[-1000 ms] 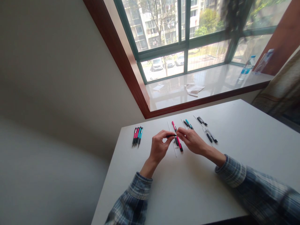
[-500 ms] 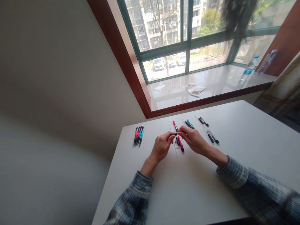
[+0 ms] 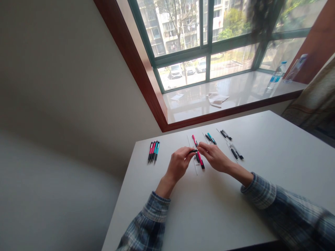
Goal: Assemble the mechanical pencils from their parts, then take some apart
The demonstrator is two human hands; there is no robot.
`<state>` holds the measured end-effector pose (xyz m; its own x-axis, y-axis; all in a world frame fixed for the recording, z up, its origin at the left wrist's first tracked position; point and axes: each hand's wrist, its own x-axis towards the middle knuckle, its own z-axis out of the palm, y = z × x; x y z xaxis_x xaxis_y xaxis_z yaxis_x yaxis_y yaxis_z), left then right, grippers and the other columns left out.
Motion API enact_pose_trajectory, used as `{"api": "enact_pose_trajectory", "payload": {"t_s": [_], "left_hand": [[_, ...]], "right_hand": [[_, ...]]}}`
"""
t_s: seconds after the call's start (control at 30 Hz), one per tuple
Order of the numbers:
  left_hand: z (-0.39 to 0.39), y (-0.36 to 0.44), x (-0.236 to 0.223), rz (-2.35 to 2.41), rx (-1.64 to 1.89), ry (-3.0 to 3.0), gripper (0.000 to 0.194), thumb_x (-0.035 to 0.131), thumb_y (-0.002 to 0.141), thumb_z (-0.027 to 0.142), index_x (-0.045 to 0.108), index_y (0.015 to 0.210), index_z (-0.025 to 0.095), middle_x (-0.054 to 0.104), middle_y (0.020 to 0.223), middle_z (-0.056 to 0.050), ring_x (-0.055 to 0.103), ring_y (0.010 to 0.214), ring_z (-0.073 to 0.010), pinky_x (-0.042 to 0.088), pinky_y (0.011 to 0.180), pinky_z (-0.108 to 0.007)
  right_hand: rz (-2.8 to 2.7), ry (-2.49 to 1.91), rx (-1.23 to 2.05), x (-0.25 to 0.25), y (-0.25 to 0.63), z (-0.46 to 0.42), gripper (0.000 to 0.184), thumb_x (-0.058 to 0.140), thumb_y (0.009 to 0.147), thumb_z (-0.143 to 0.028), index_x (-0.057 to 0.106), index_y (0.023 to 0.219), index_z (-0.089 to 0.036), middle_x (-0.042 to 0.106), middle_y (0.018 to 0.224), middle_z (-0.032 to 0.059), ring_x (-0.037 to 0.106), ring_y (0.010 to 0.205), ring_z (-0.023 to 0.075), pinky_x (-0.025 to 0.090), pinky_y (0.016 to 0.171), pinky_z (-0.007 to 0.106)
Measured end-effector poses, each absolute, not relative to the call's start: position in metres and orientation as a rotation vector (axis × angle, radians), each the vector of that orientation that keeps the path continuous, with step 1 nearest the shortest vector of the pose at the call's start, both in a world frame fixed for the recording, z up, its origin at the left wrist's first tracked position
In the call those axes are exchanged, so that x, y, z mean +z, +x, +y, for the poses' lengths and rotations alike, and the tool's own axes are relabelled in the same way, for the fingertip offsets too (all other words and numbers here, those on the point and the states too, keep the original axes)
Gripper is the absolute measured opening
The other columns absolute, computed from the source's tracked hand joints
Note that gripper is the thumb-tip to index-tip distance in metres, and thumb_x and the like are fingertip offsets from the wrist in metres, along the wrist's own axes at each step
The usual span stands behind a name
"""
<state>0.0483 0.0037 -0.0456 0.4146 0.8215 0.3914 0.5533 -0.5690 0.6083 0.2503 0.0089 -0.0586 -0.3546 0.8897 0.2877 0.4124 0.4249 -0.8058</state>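
Observation:
My left hand (image 3: 178, 164) pinches a black pen grip (image 3: 193, 151) between thumb and fingers, just above the table. Its tip points at my right hand (image 3: 216, 158), whose thumb and fingers are closed together right at that end. Whatever small piece the right fingers hold is hidden. Below the hands lies a pink pen barrel (image 3: 201, 161) with black and small clear parts beside it. Another pink pen piece (image 3: 194, 139) sits just beyond the fingers. A thin white refill (image 3: 195, 168) lies left of these parts.
Several whole pens (image 3: 154, 151) in black, pink and teal lie in a row at the left. Teal and black pen parts (image 3: 211, 138) and grey-black ones (image 3: 237, 152) lie to the right on the white table (image 3: 209, 209). Bottles (image 3: 275, 77) stand on the windowsill.
Both hands stay together over the pen parts with the black grip between them. The right fingers have shifted very slightly at its tip; the whole view has moved a little.

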Motion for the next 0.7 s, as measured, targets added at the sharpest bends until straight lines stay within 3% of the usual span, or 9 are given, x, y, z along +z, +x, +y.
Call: {"api": "enact_pose_trajectory", "payload": {"t_s": [0.23, 0.43, 0.57, 0.7], "left_hand": [[0.002, 0.048, -0.047, 1.234, 0.97, 2.401, 0.022, 0.058, 0.1, 0.037, 0.075, 0.106, 0.024, 0.073, 0.091, -0.006, 0.065, 0.084, -0.0208, 0.049, 0.078, -0.033], [0.002, 0.051, -0.033, 1.135, 0.932, 2.079, 0.028, 0.059, 0.099, 0.041, 0.077, 0.103, 0.021, 0.074, 0.096, -0.007, 0.066, 0.084, -0.0191, 0.051, 0.075, -0.03], [0.004, 0.053, -0.033, 1.088, 0.95, 1.831, 0.027, 0.066, 0.093, 0.041, 0.078, 0.102, 0.019, 0.075, 0.098, -0.009, 0.068, 0.086, -0.0201, 0.053, 0.075, -0.03], [0.006, 0.055, -0.037, 1.043, 1.122, 1.493, 0.028, 0.075, 0.087, 0.039, 0.07, 0.105, 0.018, 0.076, 0.099, -0.009, 0.072, 0.093, -0.0216, 0.056, 0.086, -0.035]], "right_hand": [[-1.879, -1.096, 0.911, -0.057, 0.248, 0.007, 0.037, 0.037, 0.106, -0.042, 0.039, 0.075, -0.022, 0.042, 0.066, -0.0045, 0.038, 0.061, 0.0134, 0.029, 0.058, 0.028], [-1.879, -1.069, 0.8, -0.051, 0.252, 0.006, 0.034, 0.045, 0.104, -0.042, 0.049, 0.078, -0.022, 0.051, 0.067, -0.0029, 0.042, 0.06, 0.0136, 0.033, 0.058, 0.027], [-1.821, -1.019, 0.824, -0.049, 0.253, 0.006, 0.031, 0.052, 0.102, -0.047, 0.057, 0.085, -0.021, 0.059, 0.071, -0.0007, 0.05, 0.062, 0.0145, 0.041, 0.06, 0.027], [-1.724, -1.014, 0.909, -0.053, 0.25, 0.006, 0.028, 0.061, 0.097, -0.05, 0.06, 0.098, -0.022, 0.065, 0.078, 0.0016, 0.061, 0.071, 0.0171, 0.051, 0.064, 0.029]]}}
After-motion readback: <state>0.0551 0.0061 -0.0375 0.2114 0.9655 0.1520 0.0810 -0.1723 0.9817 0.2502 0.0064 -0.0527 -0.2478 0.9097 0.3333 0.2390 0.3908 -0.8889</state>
